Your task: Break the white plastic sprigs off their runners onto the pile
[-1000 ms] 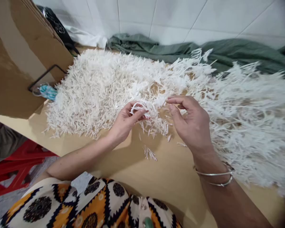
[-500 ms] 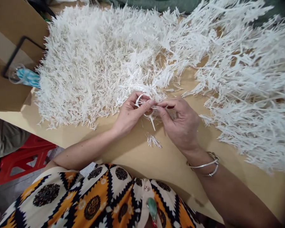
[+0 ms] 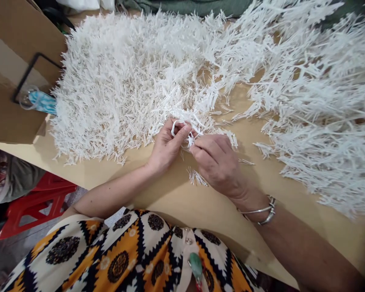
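My left hand (image 3: pixel 168 147) is closed in a pinch on a thin white strand (image 3: pixel 173 129) that loops up over its fingers. Close on its right, my right hand (image 3: pixel 217 162) has its fingers pressed together on a white fringed piece, its fingertips partly hidden by the back of the hand. Both hands meet at the front edge of a large heap of white fringed strands (image 3: pixel 121 81). Just below them, a small loose white tuft (image 3: pixel 197 177) lies on the tan tabletop (image 3: pixel 170 194).
More long white strands (image 3: pixel 322 117) spread across the right side. A cardboard box (image 3: pixel 15 77) stands at the left, with a black metal bar and a blue-and-white item (image 3: pixel 42 101) beside it. A red plastic stool (image 3: pixel 39 202) is below the table's left edge.
My right hand has turned over, knuckles up, and moved slightly left and down. A hanging strand end below my fingers no longer shows. More white pieces now appear behind my right hand.
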`<state>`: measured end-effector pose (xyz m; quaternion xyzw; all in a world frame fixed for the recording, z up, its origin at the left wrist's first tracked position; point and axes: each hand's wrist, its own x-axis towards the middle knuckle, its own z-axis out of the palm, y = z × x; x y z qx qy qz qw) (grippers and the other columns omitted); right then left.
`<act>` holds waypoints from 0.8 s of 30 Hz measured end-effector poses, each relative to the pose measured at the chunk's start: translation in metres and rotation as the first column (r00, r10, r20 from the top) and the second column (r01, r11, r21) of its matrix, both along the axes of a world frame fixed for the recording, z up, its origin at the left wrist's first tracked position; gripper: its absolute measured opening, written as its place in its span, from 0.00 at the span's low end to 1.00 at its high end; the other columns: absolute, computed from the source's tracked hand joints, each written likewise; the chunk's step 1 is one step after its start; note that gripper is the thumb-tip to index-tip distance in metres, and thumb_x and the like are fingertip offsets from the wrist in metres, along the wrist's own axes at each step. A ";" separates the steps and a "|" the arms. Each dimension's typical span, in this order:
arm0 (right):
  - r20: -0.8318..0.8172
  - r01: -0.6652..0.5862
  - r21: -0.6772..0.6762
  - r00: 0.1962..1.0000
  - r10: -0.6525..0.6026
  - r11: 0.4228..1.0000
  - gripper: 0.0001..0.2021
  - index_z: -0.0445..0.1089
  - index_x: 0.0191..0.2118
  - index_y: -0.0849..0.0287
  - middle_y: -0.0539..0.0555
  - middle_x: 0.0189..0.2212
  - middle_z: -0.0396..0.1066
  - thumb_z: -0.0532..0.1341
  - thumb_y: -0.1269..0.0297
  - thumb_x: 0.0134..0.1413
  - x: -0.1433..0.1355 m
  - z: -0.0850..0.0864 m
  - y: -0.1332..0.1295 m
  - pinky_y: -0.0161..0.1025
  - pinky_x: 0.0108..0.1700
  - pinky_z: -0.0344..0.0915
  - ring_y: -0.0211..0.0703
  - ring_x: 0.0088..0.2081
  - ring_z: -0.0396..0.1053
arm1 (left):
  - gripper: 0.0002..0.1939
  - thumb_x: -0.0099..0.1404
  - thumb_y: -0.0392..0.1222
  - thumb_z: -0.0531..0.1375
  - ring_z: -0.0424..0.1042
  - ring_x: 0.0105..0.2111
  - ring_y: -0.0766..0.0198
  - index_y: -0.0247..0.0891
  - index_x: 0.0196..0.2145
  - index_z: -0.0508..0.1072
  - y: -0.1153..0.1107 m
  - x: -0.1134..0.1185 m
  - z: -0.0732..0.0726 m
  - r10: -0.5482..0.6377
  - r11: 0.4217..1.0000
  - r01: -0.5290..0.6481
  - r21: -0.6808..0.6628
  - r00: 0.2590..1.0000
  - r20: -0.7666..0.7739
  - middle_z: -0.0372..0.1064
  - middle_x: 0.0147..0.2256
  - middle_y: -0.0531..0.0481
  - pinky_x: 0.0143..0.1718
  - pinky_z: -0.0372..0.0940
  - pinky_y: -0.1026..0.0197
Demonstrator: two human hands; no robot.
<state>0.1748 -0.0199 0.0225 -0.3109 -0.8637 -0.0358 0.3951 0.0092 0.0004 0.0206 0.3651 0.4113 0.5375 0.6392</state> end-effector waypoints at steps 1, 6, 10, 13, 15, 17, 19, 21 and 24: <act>0.028 -0.016 0.030 0.999 0.015 0.999 0.10 0.69 0.46 0.59 0.59 0.40 0.76 0.59 0.80 0.65 -0.002 0.004 -0.005 0.48 0.49 0.72 0.48 0.46 0.70 | 0.14 0.68 0.47 0.70 0.75 0.35 0.74 0.40 0.36 0.68 0.002 0.000 0.001 0.015 1.000 -0.015 -0.011 1.000 -0.002 0.73 0.33 0.58 0.42 0.69 0.68; 0.053 -0.208 0.098 0.978 0.203 0.973 0.05 0.72 0.43 0.60 0.57 0.40 0.76 0.60 0.75 0.68 -0.016 0.019 -0.029 0.45 0.52 0.71 0.46 0.48 0.72 | 0.12 0.71 0.42 0.66 0.76 0.33 0.74 0.40 0.36 0.65 0.013 -0.003 0.006 0.154 0.978 -0.153 -0.140 0.988 0.000 0.73 0.34 0.58 0.43 0.73 0.67; -0.088 0.105 -0.002 0.991 -0.104 0.995 0.09 0.70 0.49 0.58 0.55 0.41 0.77 0.62 0.76 0.66 -0.007 0.012 -0.015 0.44 0.49 0.71 0.45 0.46 0.73 | 0.14 0.68 0.48 0.70 0.76 0.37 0.72 0.40 0.38 0.69 0.012 -0.004 0.005 0.051 0.999 -0.051 -0.020 0.999 -0.004 0.75 0.37 0.55 0.45 0.73 0.66; -0.225 0.307 -0.084 0.921 -0.318 0.948 0.12 0.69 0.51 0.54 0.56 0.41 0.75 0.61 0.75 0.66 0.004 0.003 0.003 0.48 0.49 0.70 0.48 0.45 0.73 | 0.14 0.67 0.50 0.71 0.74 0.38 0.71 0.41 0.37 0.72 0.011 -0.007 0.003 -0.005 1.000 0.006 0.027 1.000 -0.009 0.74 0.37 0.55 0.44 0.72 0.67; -0.276 0.329 -0.123 0.895 -0.351 0.936 0.12 0.70 0.52 0.52 0.58 0.45 0.73 0.60 0.73 0.67 0.006 0.000 0.009 0.51 0.51 0.70 0.51 0.48 0.73 | 0.12 0.69 0.50 0.69 0.73 0.37 0.72 0.42 0.37 0.74 0.011 -0.008 0.002 -0.018 1.000 0.018 0.026 1.000 0.002 0.74 0.37 0.55 0.43 0.71 0.68; -0.285 0.295 -0.161 0.900 -0.330 0.942 0.13 0.70 0.54 0.51 0.60 0.49 0.72 0.61 0.71 0.66 0.004 0.001 0.008 0.54 0.53 0.70 0.55 0.51 0.72 | 0.10 0.70 0.50 0.67 0.72 0.37 0.71 0.42 0.38 0.76 0.012 -0.009 0.002 -0.032 0.999 0.032 0.026 0.999 0.020 0.73 0.38 0.54 0.43 0.71 0.67; -0.268 0.248 -0.197 0.917 -0.295 0.949 0.14 0.69 0.55 0.50 0.61 0.51 0.72 0.63 0.69 0.66 -0.001 0.002 0.004 0.57 0.55 0.70 0.57 0.53 0.71 | 0.11 0.72 0.53 0.66 0.72 0.38 0.70 0.43 0.39 0.79 0.011 -0.011 0.002 -0.048 0.998 0.047 0.031 0.999 0.020 0.74 0.40 0.53 0.43 0.71 0.65; -0.237 0.218 -0.212 0.934 -0.267 0.953 0.16 0.69 0.56 0.49 0.60 0.51 0.72 0.64 0.67 0.65 -0.004 0.002 0.001 0.57 0.56 0.69 0.57 0.52 0.72 | 0.16 0.74 0.57 0.62 0.71 0.38 0.68 0.44 0.41 0.81 0.009 -0.012 0.003 -0.080 0.996 0.081 0.048 0.996 -0.029 0.75 0.42 0.51 0.44 0.71 0.63; -0.212 0.232 -0.179 0.940 -0.268 0.956 0.18 0.69 0.58 0.50 0.59 0.49 0.72 0.66 0.65 0.64 -0.005 0.000 0.001 0.56 0.56 0.69 0.55 0.51 0.72 | 0.19 0.74 0.59 0.61 0.72 0.40 0.66 0.43 0.46 0.81 0.005 -0.014 0.007 -0.165 0.981 0.178 0.082 0.975 -0.149 0.76 0.43 0.48 0.47 0.71 0.61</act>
